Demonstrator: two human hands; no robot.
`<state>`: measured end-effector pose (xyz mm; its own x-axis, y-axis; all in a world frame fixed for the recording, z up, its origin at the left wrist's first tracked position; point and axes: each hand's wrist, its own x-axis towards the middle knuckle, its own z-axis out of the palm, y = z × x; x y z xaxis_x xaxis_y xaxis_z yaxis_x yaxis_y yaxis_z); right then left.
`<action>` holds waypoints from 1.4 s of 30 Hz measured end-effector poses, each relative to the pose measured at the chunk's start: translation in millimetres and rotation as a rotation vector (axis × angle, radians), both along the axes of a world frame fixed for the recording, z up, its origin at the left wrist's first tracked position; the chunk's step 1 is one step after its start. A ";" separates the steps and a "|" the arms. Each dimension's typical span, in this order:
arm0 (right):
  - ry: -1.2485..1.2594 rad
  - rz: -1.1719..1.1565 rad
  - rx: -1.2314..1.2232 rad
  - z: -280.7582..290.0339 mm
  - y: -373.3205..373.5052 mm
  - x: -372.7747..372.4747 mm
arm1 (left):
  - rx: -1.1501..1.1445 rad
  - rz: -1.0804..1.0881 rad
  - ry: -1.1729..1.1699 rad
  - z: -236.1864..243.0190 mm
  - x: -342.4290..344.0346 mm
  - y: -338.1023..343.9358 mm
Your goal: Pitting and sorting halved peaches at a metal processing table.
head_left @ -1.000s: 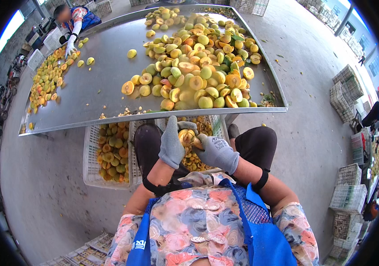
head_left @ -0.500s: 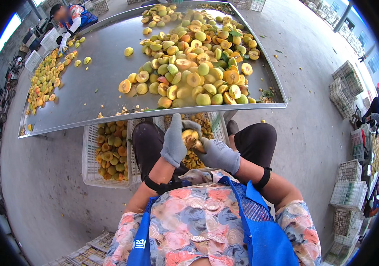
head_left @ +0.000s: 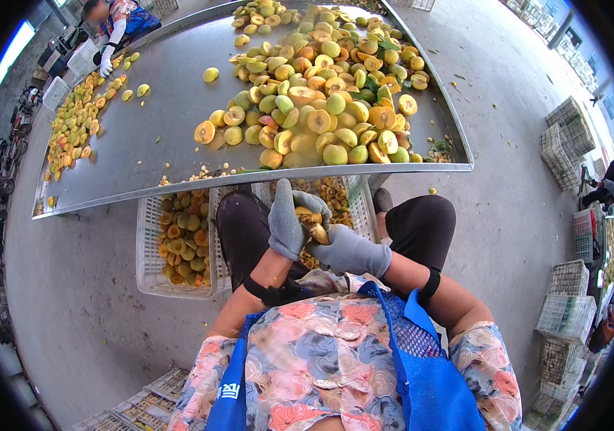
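Observation:
My left hand [head_left: 287, 224], in a grey glove, is closed around a yellow peach half [head_left: 309, 213] over the crate between my knees. My right hand [head_left: 353, 251], gloved likewise, is closed and presses up against the fruit from the right. A small brownish-gold end [head_left: 318, 233] shows between its fingers and the peach; most of what it grips is hidden. Just beyond my hands, a metal table [head_left: 177, 86] carries a big heap of halved peaches [head_left: 321, 118], yellow-green outside and yellow inside.
Below the table edge stand a white crate [head_left: 143, 269] of peach halves and another crate [head_left: 366, 205] with cut pieces. Loose pits [head_left: 206, 173] lie along the table's near rim. A co-worker [head_left: 131, 18] reaches over a smaller pile [head_left: 77, 129] at far left. Stacked crates [head_left: 568, 298] stand at right.
My view has shifted slightly. Both hands stay together at the peach half, the left fingers wrapping further over it. The co-worker's gloved hand has moved a little.

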<state>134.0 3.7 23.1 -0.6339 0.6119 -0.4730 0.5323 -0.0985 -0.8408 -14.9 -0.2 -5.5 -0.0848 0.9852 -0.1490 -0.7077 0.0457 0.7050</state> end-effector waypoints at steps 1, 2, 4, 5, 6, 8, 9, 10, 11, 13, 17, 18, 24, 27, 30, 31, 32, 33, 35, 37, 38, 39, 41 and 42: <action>-0.088 0.052 0.210 -5.5 -0.4 1.8 | -0.004 0.000 0.001 -0.9 -0.2 0.4; -0.175 0.105 0.420 -10.9 -0.5 2.6 | 0.001 -0.003 0.037 -2.0 -0.1 1.0; -0.170 0.110 0.419 -20.5 2.3 2.7 | 0.005 -0.007 0.072 -3.7 1.4 1.6; -0.165 0.116 0.421 -22.7 3.3 2.6 | -0.014 0.007 0.075 -4.6 2.0 0.7; -0.165 0.114 0.419 -22.0 3.2 1.2 | -0.032 0.022 0.078 -6.5 2.5 0.1; -0.048 0.025 0.047 -19.5 2.4 -3.0 | -0.083 0.115 0.098 -12.4 8.4 0.7; -0.047 0.017 0.044 -22.7 2.0 -2.6 | -0.133 0.204 0.118 -12.9 11.8 2.1; -0.038 0.000 0.049 -28.3 1.2 -1.8 | -0.134 0.196 0.120 -12.4 12.9 3.4; -0.029 -0.018 0.053 -31.6 1.0 -0.3 | -0.142 0.175 0.136 -11.0 13.2 4.7; -0.059 0.042 0.143 -30.5 3.9 3.5 | -0.156 0.156 0.159 -5.4 11.0 2.9; 0.046 0.114 -0.345 4.3 13.8 13.1 | -0.066 -0.017 0.096 4.4 9.3 0.6; 0.207 0.123 -0.355 0.3 11.6 17.4 | -0.023 -0.060 0.112 6.3 11.1 0.2; 0.409 0.072 -0.928 -14.4 11.9 34.2 | 0.109 -0.269 -0.202 4.8 19.3 6.2; 0.449 0.100 -0.973 -13.4 17.7 41.5 | 0.034 -0.245 -0.046 14.2 15.4 7.1; 0.445 0.042 -0.955 -18.6 28.8 53.2 | 0.056 0.074 0.760 27.6 -16.1 13.5; 0.428 -0.026 -0.935 -22.9 33.6 59.3 | 0.063 0.095 0.997 42.4 -35.2 11.3; 0.433 -0.026 -0.931 -26.8 36.6 60.9 | 0.032 0.241 1.075 47.3 -53.0 8.5; 0.410 -0.113 -0.878 -29.7 39.1 60.5 | -0.213 0.458 0.970 42.0 -77.8 7.1; 0.358 -0.291 -0.773 -32.9 43.6 59.1 | 0.029 0.660 1.414 41.1 -136.1 6.7; 0.437 -0.280 -0.830 -35.4 48.8 57.2 | -0.069 0.820 1.414 29.8 -157.7 10.7; 0.480 -0.272 -0.778 -40.4 50.2 54.2 | -0.067 0.826 1.418 21.4 -158.8 18.8; 0.522 -0.259 -0.728 -44.6 51.4 50.1 | -0.074 0.681 1.514 12.9 -156.3 29.2; 0.499 -0.214 -0.634 -45.5 51.6 45.9 | -0.191 0.362 1.509 9.5 -130.8 58.6; 0.447 -0.222 -0.586 -42.8 50.3 42.4 | -0.236 0.188 1.453 0.2 -122.8 76.3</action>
